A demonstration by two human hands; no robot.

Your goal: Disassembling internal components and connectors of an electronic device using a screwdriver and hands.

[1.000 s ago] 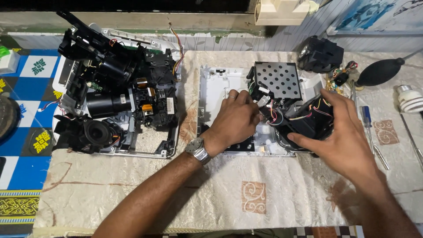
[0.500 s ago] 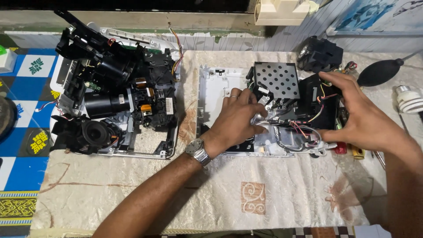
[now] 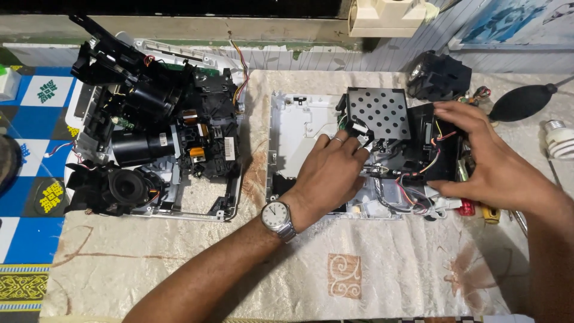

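Note:
A white plastic chassis (image 3: 299,122) lies in the middle of the cloth, with a black perforated metal box (image 3: 378,112) and a black module with coloured wires (image 3: 439,146) on its right half. My left hand (image 3: 330,173), with a wristwatch and a ring, rests on the chassis, fingertips at the black clip beside the perforated box. My right hand (image 3: 487,161) grips the right side of the black wired module, thumb below and fingers over its top edge.
A second opened device (image 3: 149,137) with lenses and black optics sits at the left. A black fan part (image 3: 439,75), a rubber air blower (image 3: 526,101) and a light bulb (image 3: 559,139) lie at the right. Screwdriver handles (image 3: 478,210) stick out under my right hand.
My right hand has moved from the front of the module to its right side and taken hold of it. My left hand has stayed on the chassis.

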